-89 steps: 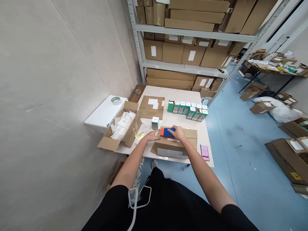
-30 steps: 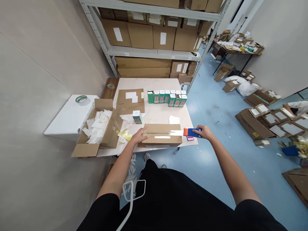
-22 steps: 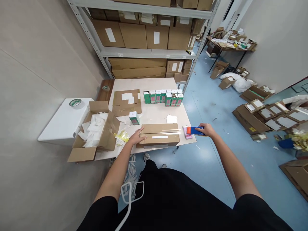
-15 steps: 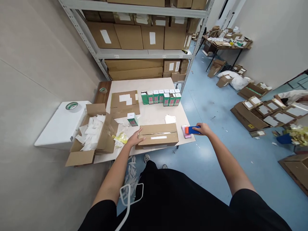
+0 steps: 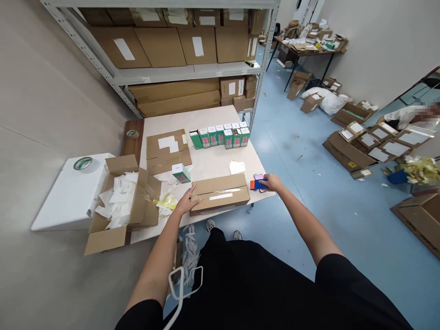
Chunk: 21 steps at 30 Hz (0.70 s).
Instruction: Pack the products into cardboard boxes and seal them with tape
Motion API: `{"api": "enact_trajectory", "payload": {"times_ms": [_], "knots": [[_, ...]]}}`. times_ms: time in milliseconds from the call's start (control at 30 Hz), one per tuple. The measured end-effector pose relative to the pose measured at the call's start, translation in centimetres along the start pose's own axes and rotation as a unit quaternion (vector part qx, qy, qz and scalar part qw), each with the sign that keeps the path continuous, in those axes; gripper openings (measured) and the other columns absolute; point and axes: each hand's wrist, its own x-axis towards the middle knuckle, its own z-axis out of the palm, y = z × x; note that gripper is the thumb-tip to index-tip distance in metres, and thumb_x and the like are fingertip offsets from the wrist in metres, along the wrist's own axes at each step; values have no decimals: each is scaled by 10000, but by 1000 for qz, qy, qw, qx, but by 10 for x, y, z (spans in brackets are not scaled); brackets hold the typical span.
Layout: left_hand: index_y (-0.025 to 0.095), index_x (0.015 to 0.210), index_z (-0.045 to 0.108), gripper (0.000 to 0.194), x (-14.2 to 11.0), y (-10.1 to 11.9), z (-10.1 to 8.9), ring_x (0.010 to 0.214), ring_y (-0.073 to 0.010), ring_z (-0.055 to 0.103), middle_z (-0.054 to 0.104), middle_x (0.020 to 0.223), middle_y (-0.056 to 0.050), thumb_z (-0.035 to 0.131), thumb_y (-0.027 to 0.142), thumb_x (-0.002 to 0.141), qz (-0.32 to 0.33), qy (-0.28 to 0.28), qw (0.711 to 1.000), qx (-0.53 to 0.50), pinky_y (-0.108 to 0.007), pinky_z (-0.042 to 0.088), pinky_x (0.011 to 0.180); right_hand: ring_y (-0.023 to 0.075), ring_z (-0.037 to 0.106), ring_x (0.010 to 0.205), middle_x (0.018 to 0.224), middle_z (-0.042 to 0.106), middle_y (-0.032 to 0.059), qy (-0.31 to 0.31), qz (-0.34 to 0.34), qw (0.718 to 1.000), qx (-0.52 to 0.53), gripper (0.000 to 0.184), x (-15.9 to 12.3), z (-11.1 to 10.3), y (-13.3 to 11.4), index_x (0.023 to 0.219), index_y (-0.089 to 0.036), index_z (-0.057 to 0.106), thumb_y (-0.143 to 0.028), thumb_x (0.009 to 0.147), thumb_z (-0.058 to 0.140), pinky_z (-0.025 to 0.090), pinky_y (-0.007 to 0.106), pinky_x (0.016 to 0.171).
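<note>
A closed long cardboard box (image 5: 220, 188) lies at the table's front edge, with a strip of shiny tape along its top seam and a white label. My left hand (image 5: 186, 200) grips its left end, thumb resting on the near side of the top. In my right hand (image 5: 273, 182) is a blue and orange tape dispenser (image 5: 258, 184), its orange end close to the box's right end. I cannot tell whether the two touch. Partly hidden beneath the dispenser lies a pinkish phone (image 5: 258, 176).
Green and white small boxes (image 5: 220, 136) stand in rows at the back; one green box (image 5: 181, 173) stands apart. At left, an open carton (image 5: 147, 197) holds white packets. Flattened cardboard (image 5: 168, 150) and white cards (image 5: 237, 167) lie on the table (image 5: 213, 162). Shelving (image 5: 185, 72) rises behind.
My right hand has brought the tape dispenser left, closer to the box's right end. My left hand stays on the box's left end. The whole view has shifted slightly.
</note>
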Motion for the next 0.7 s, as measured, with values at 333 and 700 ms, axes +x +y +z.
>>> {"api": "enact_trajectory", "payload": {"times_ms": [333, 700], "knots": [[304, 1660, 300, 1114, -3, 6, -3, 1287, -291, 639, 553, 1559, -73, 838, 582, 724, -68, -10, 998, -4, -370, 473, 1123, 308, 685, 1119, 1159, 749, 185, -40, 21, 997, -60, 288, -8, 28, -19, 1158, -164, 728, -366, 973, 640, 475, 337, 897], [322, 1658, 293, 1094, 11, -8, -7, 1351, -303, 597, 530, 1576, -82, 807, 622, 740, -69, -22, 997, 2, -401, 458, 1145, 258, 726, 860, 958, 751, 114, 125, 229, 921, 289, 435, -72, 150, 4, 1201, -185, 632, -521, 1004, 438, 528, 305, 718]]}}
